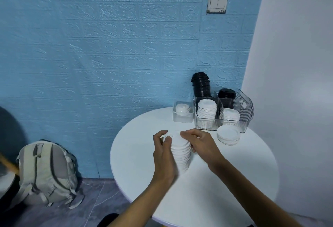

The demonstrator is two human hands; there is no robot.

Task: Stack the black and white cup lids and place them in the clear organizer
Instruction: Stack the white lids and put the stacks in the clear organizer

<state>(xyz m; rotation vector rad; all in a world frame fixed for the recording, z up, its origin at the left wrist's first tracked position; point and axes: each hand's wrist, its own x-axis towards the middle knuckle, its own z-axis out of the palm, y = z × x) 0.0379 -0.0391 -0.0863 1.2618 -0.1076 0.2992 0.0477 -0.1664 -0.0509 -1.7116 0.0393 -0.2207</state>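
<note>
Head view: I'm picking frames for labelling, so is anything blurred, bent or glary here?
Head view: left hand slightly motion-smeared at the white lid stack; wide-angle lens curves the wall's brick lines; clear organizer shows faint reflections, no harsh glare; light soft and even; white lids blend into the white table.

A round white table [225, 181] stands against the blue wall. A tall stack of white lids [181, 154] rests on it between the fingers of the left hand [163, 156] and the right hand [201, 144]. Beyond the right fingertips lies a low pile of white lids [228, 134] — just in front of the clear organizer [223, 111], which sits at the far edge. Beside the organizer, beyond the left fingertips, stands a small clear box [182, 114] — a few white lids inside.
</note>
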